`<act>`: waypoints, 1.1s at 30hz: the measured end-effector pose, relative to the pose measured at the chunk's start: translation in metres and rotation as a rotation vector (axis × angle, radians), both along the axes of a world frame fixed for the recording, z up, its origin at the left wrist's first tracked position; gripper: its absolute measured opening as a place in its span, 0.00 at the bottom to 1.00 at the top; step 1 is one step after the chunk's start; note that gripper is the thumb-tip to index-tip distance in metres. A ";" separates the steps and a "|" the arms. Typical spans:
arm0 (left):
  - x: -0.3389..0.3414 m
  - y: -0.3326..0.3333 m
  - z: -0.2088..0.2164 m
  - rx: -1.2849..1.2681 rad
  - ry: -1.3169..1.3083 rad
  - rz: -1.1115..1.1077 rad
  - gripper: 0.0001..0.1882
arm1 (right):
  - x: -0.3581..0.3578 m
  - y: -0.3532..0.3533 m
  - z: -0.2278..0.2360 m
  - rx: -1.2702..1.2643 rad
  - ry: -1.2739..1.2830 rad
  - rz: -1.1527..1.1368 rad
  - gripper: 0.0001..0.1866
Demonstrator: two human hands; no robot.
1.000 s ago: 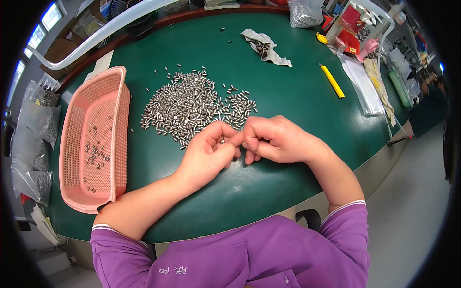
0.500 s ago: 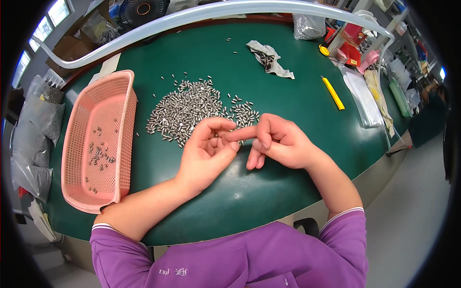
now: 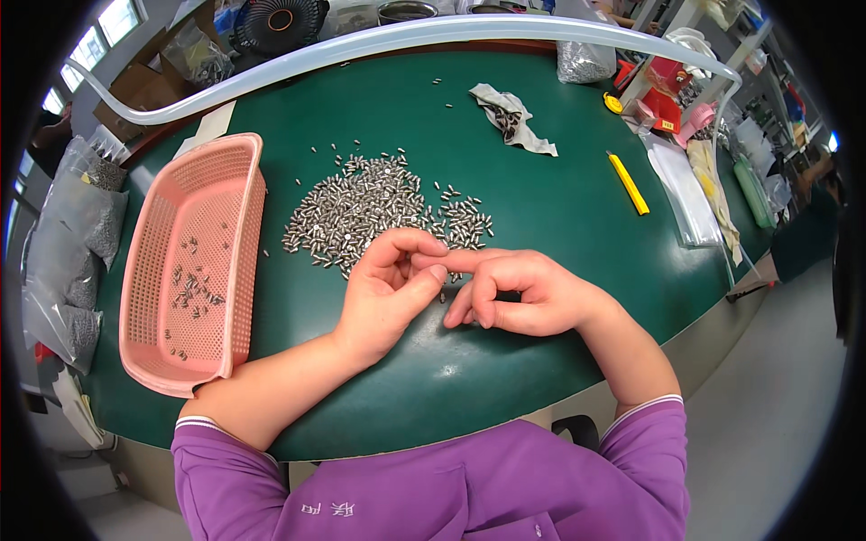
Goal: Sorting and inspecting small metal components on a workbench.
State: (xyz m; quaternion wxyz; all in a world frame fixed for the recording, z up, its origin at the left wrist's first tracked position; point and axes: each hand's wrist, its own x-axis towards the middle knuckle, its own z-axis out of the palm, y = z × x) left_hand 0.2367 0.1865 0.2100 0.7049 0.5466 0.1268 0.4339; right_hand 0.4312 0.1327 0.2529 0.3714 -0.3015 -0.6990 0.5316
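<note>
My left hand (image 3: pixel 383 293) is closed, thumb and fingertips nearly together; whatever lies between them is hidden or too small to make out. My right hand (image 3: pixel 537 293) stretches its index finger across to the left fingertips, its other fingers loosely bent and nothing visible in them. Just beyond both hands lies a heap of small, shiny metal pins (image 3: pixel 361 206), bullet-shaped, with a looser cluster (image 3: pixel 462 219) at its right. A single metal pin (image 3: pixel 442 297) shows below the right index finger, between the hands.
At the left, beside my forearm, a pink perforated basket (image 3: pixel 236 298) holds some pins. A yellow cutter (image 3: pixel 629 183) and a crumpled grey cloth (image 3: pixel 514 120) lie on the green table (image 3: pixel 541 379). Filled plastic bags (image 3: pixel 77 243) stand far left; a clear tube (image 3: pixel 388 36) arches across the back.
My right hand has lowered slightly, its knuckles shifting right and its thumb and bent fingers rearranged. A single pin now shows beneath its index finger. The left hand stays closed in nearly the same place.
</note>
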 end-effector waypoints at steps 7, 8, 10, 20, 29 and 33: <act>-0.001 -0.001 0.000 -0.037 0.024 0.022 0.11 | 0.002 0.001 -0.004 0.100 -0.102 0.005 0.07; -0.001 -0.001 0.000 -0.038 0.025 0.025 0.10 | 0.003 0.001 -0.005 0.100 -0.101 0.006 0.07; -0.001 -0.001 -0.001 -0.041 0.028 0.029 0.10 | 0.003 0.001 -0.005 0.042 -0.076 0.010 0.06; -0.001 0.000 0.002 -0.078 0.037 0.010 0.10 | 0.001 -0.001 -0.001 -0.062 -0.014 0.010 0.06; -0.003 0.002 0.000 -0.142 0.053 -0.027 0.10 | 0.001 0.002 -0.007 0.179 -0.119 0.023 0.06; -0.002 0.003 -0.001 -0.158 0.042 -0.024 0.10 | 0.000 0.002 -0.007 0.210 -0.161 -0.006 0.07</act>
